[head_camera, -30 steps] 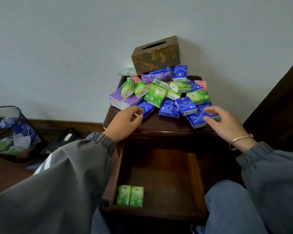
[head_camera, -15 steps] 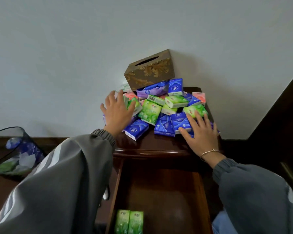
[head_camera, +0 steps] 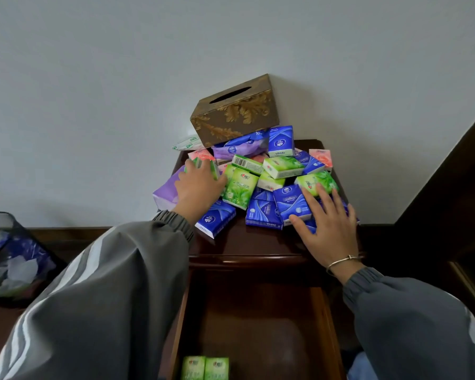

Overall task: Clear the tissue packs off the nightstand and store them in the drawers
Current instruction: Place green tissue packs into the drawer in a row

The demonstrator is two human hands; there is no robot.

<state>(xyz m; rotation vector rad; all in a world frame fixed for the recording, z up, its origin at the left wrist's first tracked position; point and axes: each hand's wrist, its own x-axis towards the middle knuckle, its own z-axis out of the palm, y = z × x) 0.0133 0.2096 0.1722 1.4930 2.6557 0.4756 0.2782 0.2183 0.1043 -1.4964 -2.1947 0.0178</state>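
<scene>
Dark-wood nightstand (head_camera: 244, 242) at 12 o'clock, with tissue packs (head_camera: 283, 165) in green, blue, pink and purple heaped on top under a tilted gold-brown tissue box (head_camera: 231, 113). Open drawer (head_camera: 258, 325) below at 6 o'clock, holding only two green packs (head_camera: 205, 367) at its near left corner.

Compared with a second ago: both hands off the front edge and pushed forward into the heap. Left hand (head_camera: 196, 187) now at 9 o'clock of the pile, fingers curled over a green pack (head_camera: 194, 161) beside the big purple pack (head_camera: 166, 192); seemingly a grip, fingertips hidden. Right hand (head_camera: 328, 223) at 4 o'clock, spread flat, fingers straight across blue packs (head_camera: 288, 201) and touching a lime pack (head_camera: 313, 181). Nothing lifted yet.

Reads as the start of another gather, possibly a two-handed scoop toward the drawer. Nearly the whole heap yet to store. Some risk of toppling the box, or of spilling packs off the 3 o'clock edge, if pulled fast.
</scene>
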